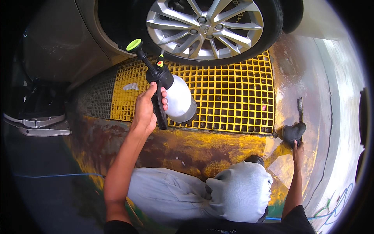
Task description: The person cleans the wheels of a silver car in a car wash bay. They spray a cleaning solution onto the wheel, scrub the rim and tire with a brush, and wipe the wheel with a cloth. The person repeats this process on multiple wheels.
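My left hand (147,108) grips the black handle of a pump pressure sprayer (179,101), with a translucent white bottle and a lime-green pump knob. The sprayer is tilted, its nozzle towards the alloy wheel (206,29) of a car, and a faint mist shows at the nozzle tip. Out to the right, my right hand (298,149) holds a dark, rounded pad or sponge (292,133) together with a long-handled black brush (300,109), over the floor and apart from the wheel.
A yellow floor grating (228,99) lies under the tyre, with a grey grating section (99,96) to its left. An open car door (43,122) is at the left. Blue hose (58,175) runs along the floor. My bent knee (242,190) is close below the grating.
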{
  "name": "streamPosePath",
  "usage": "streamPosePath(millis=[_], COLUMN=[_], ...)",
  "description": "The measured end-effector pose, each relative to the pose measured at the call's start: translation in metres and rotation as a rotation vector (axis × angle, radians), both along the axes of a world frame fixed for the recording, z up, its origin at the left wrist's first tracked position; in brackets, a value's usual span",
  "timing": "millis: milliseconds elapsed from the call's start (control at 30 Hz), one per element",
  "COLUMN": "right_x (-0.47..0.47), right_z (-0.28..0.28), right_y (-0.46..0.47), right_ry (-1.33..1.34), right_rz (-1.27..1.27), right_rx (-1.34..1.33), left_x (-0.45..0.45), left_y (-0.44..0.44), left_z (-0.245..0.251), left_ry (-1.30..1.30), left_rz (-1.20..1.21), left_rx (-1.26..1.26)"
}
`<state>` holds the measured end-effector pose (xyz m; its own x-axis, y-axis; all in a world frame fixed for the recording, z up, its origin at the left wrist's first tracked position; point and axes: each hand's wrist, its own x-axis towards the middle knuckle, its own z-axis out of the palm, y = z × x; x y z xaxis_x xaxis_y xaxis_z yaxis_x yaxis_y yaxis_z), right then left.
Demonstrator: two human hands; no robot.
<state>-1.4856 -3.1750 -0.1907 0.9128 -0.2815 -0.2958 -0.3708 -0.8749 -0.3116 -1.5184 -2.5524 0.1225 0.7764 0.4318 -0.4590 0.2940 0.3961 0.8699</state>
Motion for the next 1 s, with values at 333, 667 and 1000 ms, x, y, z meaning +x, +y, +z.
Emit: streamPosePath(millis=[333,667,1000], right_x=[-0.041,-0.042,-0.018], right_z=[-0.027,-0.006,-0.002], right_y=[-0.026,-0.011,-0.054], right_ry=[-0.107,-0.157,0.14], right_rz=[-0.012,-0.089,-0.108], right_rx=[0.14,-0.161,-0.08], left_x=[0.005,0.02,0.026], left_y=[-0.035,-0.079,-0.097], left_z=[-0.034,-0.012,0.015], left_ry=[0.203,0.134,-0.042], left_rz=[-0.266,-0.414,-0.398], left_rx=[-0.021,-0.033,-0.052])
